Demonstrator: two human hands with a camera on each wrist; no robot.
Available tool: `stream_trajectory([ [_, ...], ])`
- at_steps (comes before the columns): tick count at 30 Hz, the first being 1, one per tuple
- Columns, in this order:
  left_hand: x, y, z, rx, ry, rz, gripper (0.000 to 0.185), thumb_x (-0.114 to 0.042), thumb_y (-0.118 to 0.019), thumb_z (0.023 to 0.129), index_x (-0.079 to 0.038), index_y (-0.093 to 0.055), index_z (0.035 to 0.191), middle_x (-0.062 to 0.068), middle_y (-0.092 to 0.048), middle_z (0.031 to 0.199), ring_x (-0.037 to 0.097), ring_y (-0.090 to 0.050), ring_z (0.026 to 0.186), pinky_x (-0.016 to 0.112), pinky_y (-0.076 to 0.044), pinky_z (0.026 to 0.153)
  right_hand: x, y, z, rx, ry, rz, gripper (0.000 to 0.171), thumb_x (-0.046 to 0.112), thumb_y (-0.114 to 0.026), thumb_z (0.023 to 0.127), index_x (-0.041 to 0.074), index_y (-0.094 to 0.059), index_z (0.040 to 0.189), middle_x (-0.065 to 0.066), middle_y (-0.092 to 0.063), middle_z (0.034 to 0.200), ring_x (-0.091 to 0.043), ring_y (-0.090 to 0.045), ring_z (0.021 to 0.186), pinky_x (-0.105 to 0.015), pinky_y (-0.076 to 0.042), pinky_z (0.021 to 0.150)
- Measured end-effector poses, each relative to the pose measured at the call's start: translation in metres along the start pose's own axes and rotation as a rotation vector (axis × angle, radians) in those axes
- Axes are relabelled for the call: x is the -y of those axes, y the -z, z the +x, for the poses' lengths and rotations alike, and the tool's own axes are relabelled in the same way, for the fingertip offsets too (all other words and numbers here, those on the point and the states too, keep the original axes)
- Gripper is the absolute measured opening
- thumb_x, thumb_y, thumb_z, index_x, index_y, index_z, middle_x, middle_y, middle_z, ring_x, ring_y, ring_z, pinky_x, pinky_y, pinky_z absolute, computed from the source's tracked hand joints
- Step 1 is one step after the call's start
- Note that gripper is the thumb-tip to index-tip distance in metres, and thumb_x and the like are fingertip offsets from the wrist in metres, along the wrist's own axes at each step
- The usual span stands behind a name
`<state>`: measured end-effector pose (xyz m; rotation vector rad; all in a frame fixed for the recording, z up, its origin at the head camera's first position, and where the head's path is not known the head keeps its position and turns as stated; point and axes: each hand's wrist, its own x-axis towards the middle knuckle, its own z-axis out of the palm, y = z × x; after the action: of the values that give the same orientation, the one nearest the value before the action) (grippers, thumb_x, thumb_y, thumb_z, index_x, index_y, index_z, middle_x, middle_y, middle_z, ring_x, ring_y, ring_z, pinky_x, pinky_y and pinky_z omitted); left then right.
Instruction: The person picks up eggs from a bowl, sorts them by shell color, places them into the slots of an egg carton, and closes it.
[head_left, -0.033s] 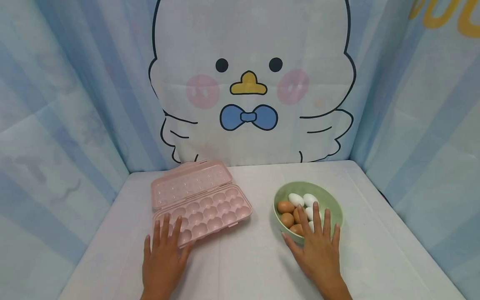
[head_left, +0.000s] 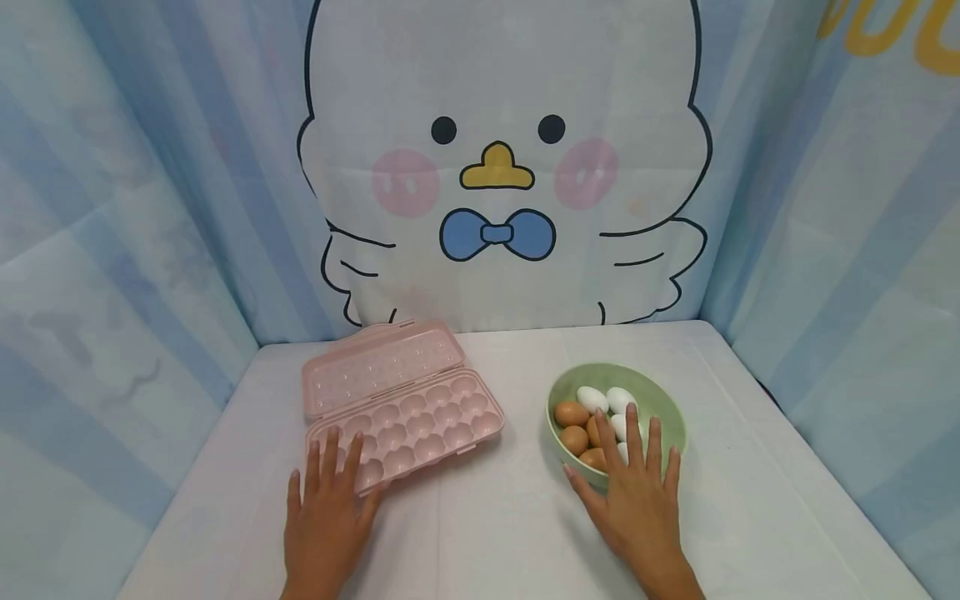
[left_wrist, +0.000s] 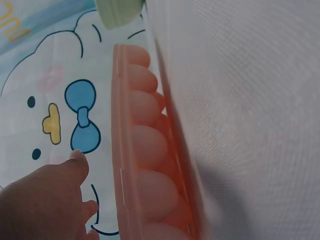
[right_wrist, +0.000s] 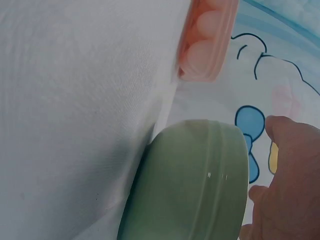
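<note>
Head view: left hand (head_left: 324, 521) fingers (head_left: 332, 454) straight, spread, touching the pink egg tray (head_left: 420, 425); right hand (head_left: 637, 504) fingers (head_left: 633, 429) straight over the green bowl (head_left: 667, 408) of eggs (head_left: 572, 414), gripping nothing.

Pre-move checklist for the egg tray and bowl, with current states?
1. Pink egg tray lid open: ok, lid lies flat behind the cups.
2. Tray cups free: ok, no egg shows in any visible cup.
3. Green bowl upright with eggs: ok, brown eggs and white eggs inside.
4. Left hand steadying the tray: ok, straight fingers rest on its near corner.
5. Right hand free: ok, flat over the bowl's near rim, no grip on anything.
6. Egg count under the right hand: cannot tell, fingers cover some.
</note>
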<state>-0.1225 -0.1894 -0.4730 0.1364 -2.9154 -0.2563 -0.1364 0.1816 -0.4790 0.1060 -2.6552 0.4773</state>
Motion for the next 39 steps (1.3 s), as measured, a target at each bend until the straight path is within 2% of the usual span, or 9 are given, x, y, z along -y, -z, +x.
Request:
stream_trajectory([
  [6,0.001,0.002,0.001,0.01,-0.012,-0.018,0.079,-0.047,-0.063,0.099,-0.008,-0.035,0.161,0.021,-0.013,0.17,0.042,-0.007,0.155,0.068,-0.009,0.119,-0.003,0.005,0.003,0.018,0.005,-0.009,0.087,0.064,-0.064,0.094,0.026,-0.031,0.165,-0.016,-0.01,0.172,-0.05,-0.007,0.153,-0.077,-0.005,0.113],
  [12,0.002,0.004,0.007,-0.009,-0.058,-0.054,0.075,-0.045,-0.06,0.102,-0.009,-0.034,0.162,0.022,-0.015,0.169,0.045,-0.012,0.154,0.07,-0.011,0.118,-0.011,0.015,0.012,0.026,0.013,0.003,0.084,0.062,-0.06,0.097,0.024,-0.029,0.166,-0.022,-0.013,0.17,-0.051,-0.006,0.153,-0.076,-0.005,0.114],
  [18,0.013,0.002,0.021,-0.051,-0.083,-0.09,0.072,-0.044,-0.059,0.103,-0.007,-0.036,0.161,0.028,-0.018,0.166,0.049,-0.016,0.151,0.071,-0.016,0.116,-0.011,0.016,0.03,0.118,0.048,0.061,0.076,0.06,-0.054,0.102,0.024,-0.031,0.165,-0.024,-0.018,0.168,-0.05,-0.01,0.153,-0.071,-0.018,0.114],
  [22,0.027,-0.003,0.03,-0.051,-0.027,-0.144,0.074,-0.046,-0.058,0.103,-0.005,-0.035,0.16,0.03,-0.015,0.167,0.05,-0.009,0.153,0.072,-0.012,0.116,-0.017,0.012,0.043,0.162,0.081,0.08,0.067,0.052,-0.05,0.107,0.018,-0.035,0.164,-0.029,-0.025,0.164,-0.054,-0.017,0.15,-0.07,-0.024,0.113],
  [26,0.041,-0.007,0.032,0.031,0.053,-0.276,0.076,-0.048,-0.052,0.105,-0.004,-0.027,0.163,0.028,-0.006,0.169,0.05,-0.004,0.153,0.071,-0.011,0.117,-0.024,0.007,0.057,0.204,0.121,0.105,0.062,0.041,-0.049,0.11,0.01,-0.037,0.161,-0.035,-0.029,0.159,-0.06,-0.023,0.145,-0.071,-0.028,0.111],
  [29,0.048,-0.01,0.032,0.103,0.075,-0.39,0.079,-0.052,-0.046,0.107,-0.007,-0.018,0.166,0.024,0.001,0.17,0.048,-0.001,0.154,0.069,-0.011,0.118,-0.028,0.002,0.07,0.229,0.139,0.13,0.062,0.036,-0.054,0.109,0.007,-0.037,0.16,-0.037,-0.032,0.157,-0.062,-0.027,0.142,-0.072,-0.032,0.108],
  [34,0.053,-0.015,0.034,0.126,0.081,-0.497,0.084,-0.055,-0.046,0.106,-0.011,-0.01,0.167,0.02,0.006,0.171,0.044,0.003,0.155,0.067,-0.01,0.118,-0.03,-0.004,0.087,0.268,0.137,0.2,0.059,0.024,-0.065,0.104,0.005,-0.045,0.155,-0.029,-0.048,0.15,-0.052,-0.043,0.138,-0.068,-0.04,0.105],
  [37,0.054,-0.016,0.034,0.124,0.093,-0.523,0.087,-0.053,-0.049,0.105,-0.009,-0.005,0.167,0.02,0.009,0.171,0.045,0.004,0.155,0.067,-0.009,0.119,-0.028,-0.008,0.095,0.273,0.171,0.222,0.05,0.015,-0.069,0.1,0.001,-0.055,0.147,-0.022,-0.062,0.137,-0.045,-0.057,0.127,-0.061,-0.046,0.101],
  [39,0.053,-0.016,0.034,0.139,0.112,-0.542,0.09,-0.053,-0.05,0.105,-0.01,-0.001,0.167,0.02,0.011,0.171,0.044,0.006,0.155,0.067,-0.007,0.119,-0.027,-0.011,0.098,0.276,0.191,0.203,0.045,0.014,-0.069,0.099,0.0,-0.061,0.141,-0.02,-0.067,0.13,-0.045,-0.06,0.12,-0.061,-0.048,0.097],
])
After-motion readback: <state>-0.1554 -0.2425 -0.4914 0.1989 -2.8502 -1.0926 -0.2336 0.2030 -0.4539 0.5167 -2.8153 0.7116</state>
